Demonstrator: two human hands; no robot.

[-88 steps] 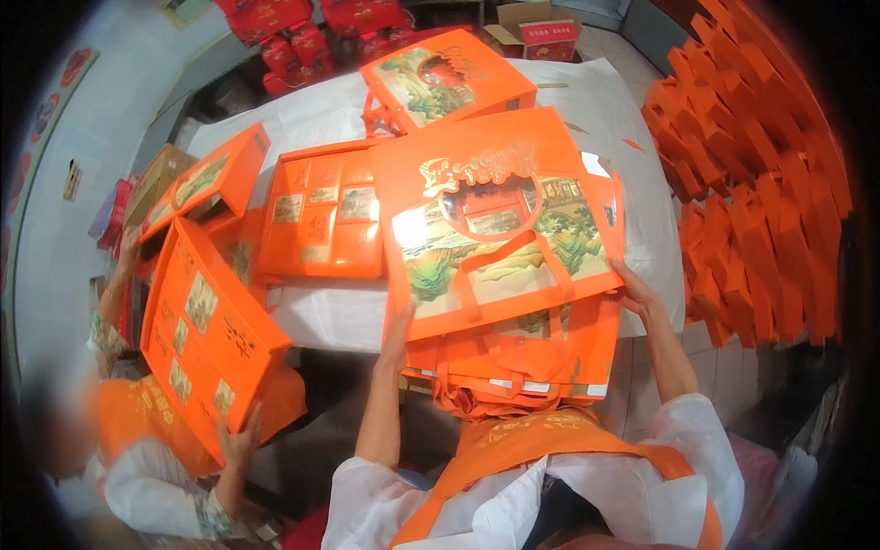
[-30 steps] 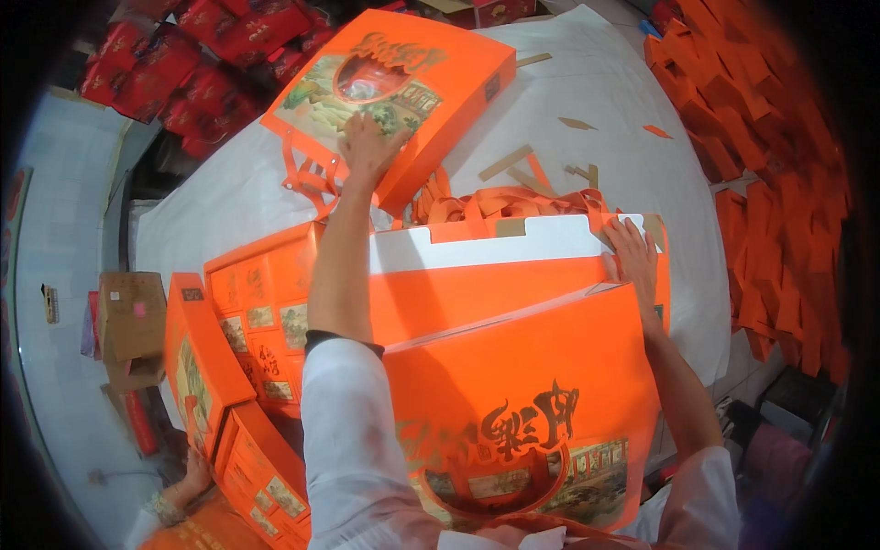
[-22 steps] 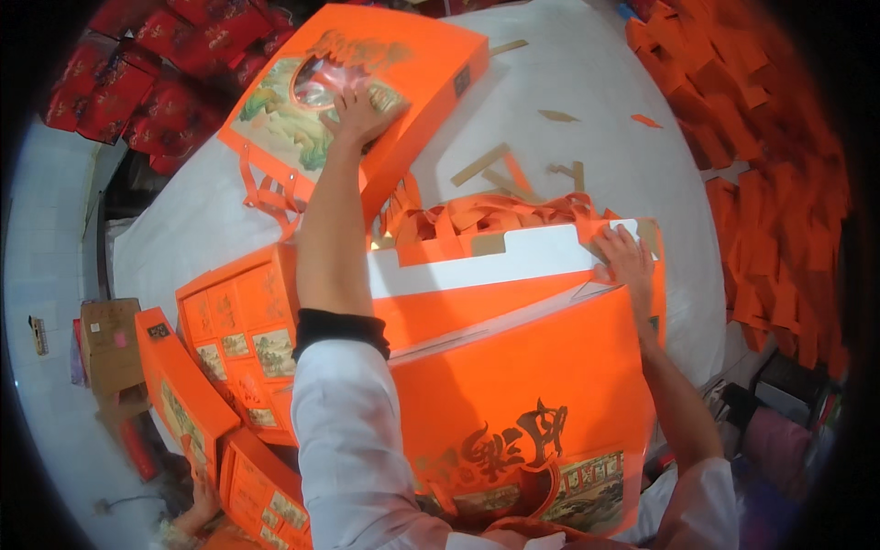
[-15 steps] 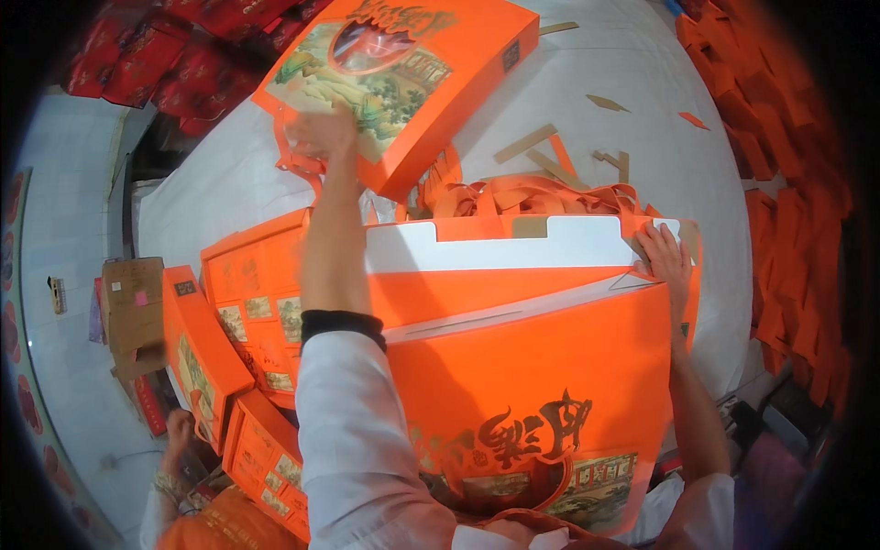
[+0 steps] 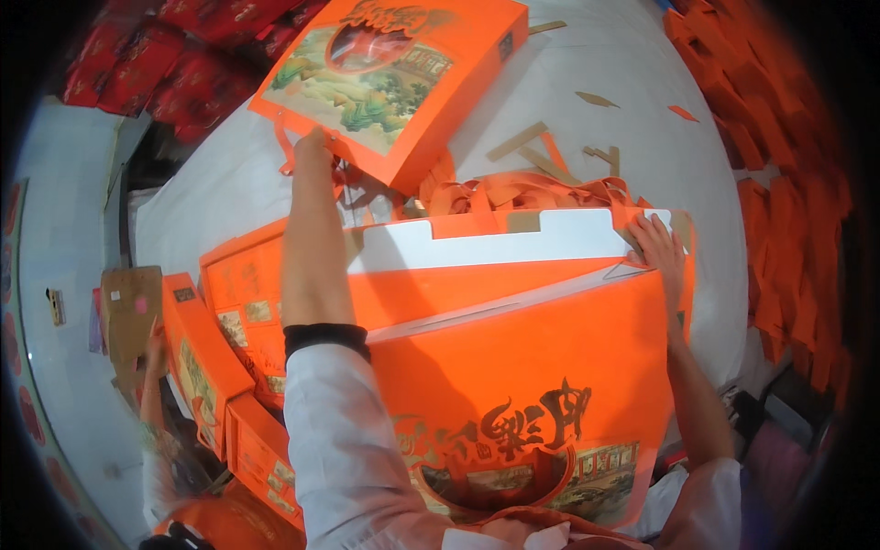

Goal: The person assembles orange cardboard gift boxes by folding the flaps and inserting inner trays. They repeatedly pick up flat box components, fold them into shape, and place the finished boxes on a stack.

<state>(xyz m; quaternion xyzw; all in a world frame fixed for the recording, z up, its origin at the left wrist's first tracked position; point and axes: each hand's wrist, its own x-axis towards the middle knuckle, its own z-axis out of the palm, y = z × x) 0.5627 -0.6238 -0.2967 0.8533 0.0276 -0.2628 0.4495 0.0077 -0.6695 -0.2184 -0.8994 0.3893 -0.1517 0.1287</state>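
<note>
Far windowed gift carton (image 5: 403, 105): beyond the white flap (image 5: 495, 243), its window (image 5: 369, 48) facing up; likely stiff, moderately heavy, slick.
Left grip (image 5: 314, 145): beyond the flap, at that carton's near edge; fingers hidden, so closure cannot be told.
Right grip (image 5: 660, 247): fingers extended over the flap's right end; any pinch cannot be told.
Near windowed gift carton (image 5: 513, 357): before the flap; probably lighter, bendable.
Best hold: opposite sides, clear of the fragile-looking window.
</note>
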